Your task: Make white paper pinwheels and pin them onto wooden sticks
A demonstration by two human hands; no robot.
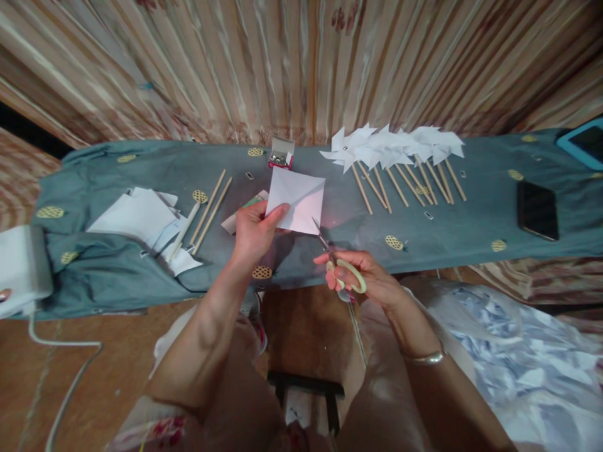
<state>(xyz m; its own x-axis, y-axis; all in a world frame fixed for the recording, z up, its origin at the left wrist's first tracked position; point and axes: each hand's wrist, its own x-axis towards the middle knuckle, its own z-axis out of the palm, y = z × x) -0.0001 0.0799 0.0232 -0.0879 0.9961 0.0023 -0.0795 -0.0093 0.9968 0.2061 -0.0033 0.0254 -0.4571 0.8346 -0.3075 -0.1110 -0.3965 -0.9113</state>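
Note:
My left hand [255, 229] pinches a white paper square [300, 194] by its left edge, thumb on top. Crease lines run across the sheet. In my right hand [360, 273] is a pair of scissors [347, 276] with pale yellow-green handles, fingers wrapped through the loops. The blades reach the sheet's lower right corner; whether they have cut into it I cannot tell. Just beyond the paper stands a small opened box [281, 154] with shiny metal bits inside. A flat green and brown packet [235, 220] lies partly hidden behind my left hand.
White paper pinwheels [396, 147] on wooden sticks lie in a row at the back right. Two bare sticks [210, 213], a pale pen-like rod [184, 230] and loose white paper [136, 216] lie left. A black phone [537, 211] rests right; a white device [21, 270] sits far left.

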